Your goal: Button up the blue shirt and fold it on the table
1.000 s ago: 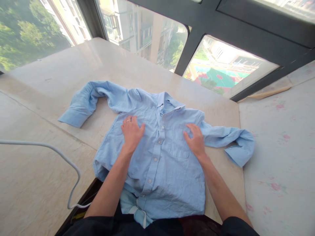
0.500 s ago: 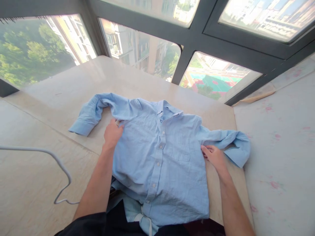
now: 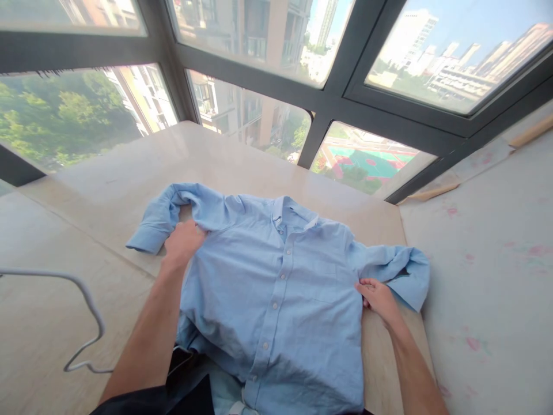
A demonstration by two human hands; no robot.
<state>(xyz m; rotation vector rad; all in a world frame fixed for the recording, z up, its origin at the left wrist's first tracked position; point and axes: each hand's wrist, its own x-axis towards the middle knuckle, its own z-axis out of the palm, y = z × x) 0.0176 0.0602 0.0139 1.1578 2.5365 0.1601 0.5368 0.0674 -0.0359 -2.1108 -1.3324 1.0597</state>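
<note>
Several window panes (image 3: 259, 34) in dark frames (image 3: 330, 101) rise behind a pale counter (image 3: 142, 158). On it lies a light-blue shirt (image 3: 235, 276), front up, collar (image 3: 283, 210) toward the panes. At left curls a pale cord (image 3: 91, 302). The right hand (image 3: 375, 295) pinches the shirt's side edge; the left hand (image 3: 185, 242) touches the opposite side, fingertips hidden, grip unclear. Small buttons (image 3: 275, 305) line the front.
</note>
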